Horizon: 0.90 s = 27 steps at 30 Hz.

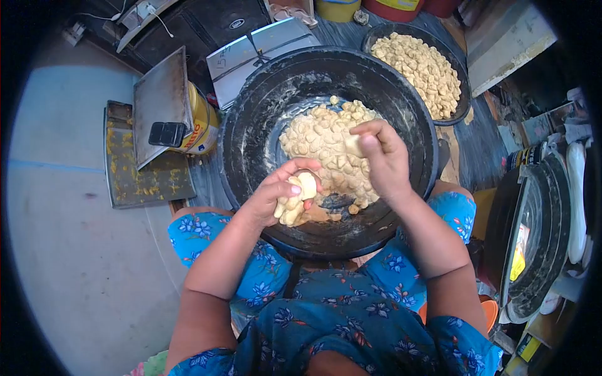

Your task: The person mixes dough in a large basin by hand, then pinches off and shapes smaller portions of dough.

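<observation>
Left grip [268, 195] cupped round doughy lumps [290, 209]; right grip [389, 156] pinching another, seemingly; pieces [323, 141] heaped in basin [246, 119] below, handful looks unfinished.

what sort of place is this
Probably a small home or informal food workroom: a large round black basin holds pale dough-like lumps, a smaller round black basin holds more, and a yellow round bucket stands nearby.

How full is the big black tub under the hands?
Partly full: dough pieces cover much of the floor of the tub, and its smeared wall shows above them.
</observation>
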Motion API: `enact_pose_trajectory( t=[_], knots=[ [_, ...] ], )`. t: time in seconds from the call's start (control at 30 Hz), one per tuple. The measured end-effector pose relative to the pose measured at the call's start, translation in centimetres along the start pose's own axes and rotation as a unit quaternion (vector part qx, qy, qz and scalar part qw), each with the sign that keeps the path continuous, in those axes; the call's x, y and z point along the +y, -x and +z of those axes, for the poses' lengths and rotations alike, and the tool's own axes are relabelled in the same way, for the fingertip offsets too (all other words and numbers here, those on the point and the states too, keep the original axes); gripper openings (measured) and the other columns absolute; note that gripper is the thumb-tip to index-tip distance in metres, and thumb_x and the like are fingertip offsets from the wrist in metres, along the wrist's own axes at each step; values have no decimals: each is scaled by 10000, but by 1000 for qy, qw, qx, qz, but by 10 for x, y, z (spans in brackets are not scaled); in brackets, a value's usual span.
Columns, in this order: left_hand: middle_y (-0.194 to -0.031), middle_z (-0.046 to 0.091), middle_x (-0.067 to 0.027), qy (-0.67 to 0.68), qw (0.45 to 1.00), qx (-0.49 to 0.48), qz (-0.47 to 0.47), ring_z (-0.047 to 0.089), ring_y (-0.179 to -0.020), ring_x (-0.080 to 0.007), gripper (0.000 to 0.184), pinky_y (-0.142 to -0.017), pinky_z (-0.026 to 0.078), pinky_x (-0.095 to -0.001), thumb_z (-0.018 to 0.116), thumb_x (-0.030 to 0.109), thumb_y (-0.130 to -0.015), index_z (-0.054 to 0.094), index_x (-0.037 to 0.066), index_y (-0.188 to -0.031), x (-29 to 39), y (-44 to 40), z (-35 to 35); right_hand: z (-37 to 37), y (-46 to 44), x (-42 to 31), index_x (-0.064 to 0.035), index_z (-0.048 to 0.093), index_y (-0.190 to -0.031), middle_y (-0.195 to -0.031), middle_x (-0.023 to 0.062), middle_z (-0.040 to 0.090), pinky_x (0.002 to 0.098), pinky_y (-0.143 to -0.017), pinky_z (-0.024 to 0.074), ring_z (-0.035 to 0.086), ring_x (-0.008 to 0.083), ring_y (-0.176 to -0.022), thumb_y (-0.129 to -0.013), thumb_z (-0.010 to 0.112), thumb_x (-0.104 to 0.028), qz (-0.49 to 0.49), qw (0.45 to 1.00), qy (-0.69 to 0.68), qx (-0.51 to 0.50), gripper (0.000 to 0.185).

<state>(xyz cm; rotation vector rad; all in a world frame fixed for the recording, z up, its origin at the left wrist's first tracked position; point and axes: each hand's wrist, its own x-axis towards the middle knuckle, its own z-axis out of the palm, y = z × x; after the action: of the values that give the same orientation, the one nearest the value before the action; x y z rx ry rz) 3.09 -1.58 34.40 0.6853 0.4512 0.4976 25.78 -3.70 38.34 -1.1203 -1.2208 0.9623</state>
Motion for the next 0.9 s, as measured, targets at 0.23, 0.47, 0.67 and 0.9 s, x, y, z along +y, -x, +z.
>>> enact_pose_trajectory(
  t=[0.23, 0.47, 0.67, 0.9],
  knots=[
    [-1198, 495, -163, 68, 996, 37, 50, 552, -1032, -243, 705, -887, 478, -350, 596, 221, -794, 247, 133, -1400, -7, -5, 19, 25, 20, 0, -76, 614, -969, -1045, 110, 570, 429, -916, 356, 498, 279, -1068, -773, 683, -224, -136, 934, 252, -214, 255],
    [-1161, 520, -140, -4, 999, 41, -3, 569, -992, -222, 483, -844, 497, -357, 432, 181, -902, 332, 110, -1369, -4, -7, 10, 12, 4, 14, -73, 629, -989, -925, 105, 599, 383, -823, 453, 578, 272, -916, -796, 676, -230, 110, 981, -21, -161, 253],
    [-1094, 554, -133, 52, 973, 208, 84, 603, -885, -208, 405, -810, 508, -347, 363, 160, -891, 438, 30, -1267, -20, -16, 25, 23, 21, 23, -143, 639, -1128, -1193, 155, 530, 421, -971, 335, 458, 313, -1133, -811, 643, -285, -92, 912, 316, -244, 347],
    [-948, 593, -102, 79, 985, 156, 14, 617, -769, -209, 369, -558, 494, -288, 415, 320, -912, 488, 49, -1151, -12, -12, 4, 23, 15, 19, -16, 597, -1031, -958, 114, 635, 328, -822, 458, 593, 195, -932, -868, 584, -157, 49, 988, 4, -143, 216]
  ],
)
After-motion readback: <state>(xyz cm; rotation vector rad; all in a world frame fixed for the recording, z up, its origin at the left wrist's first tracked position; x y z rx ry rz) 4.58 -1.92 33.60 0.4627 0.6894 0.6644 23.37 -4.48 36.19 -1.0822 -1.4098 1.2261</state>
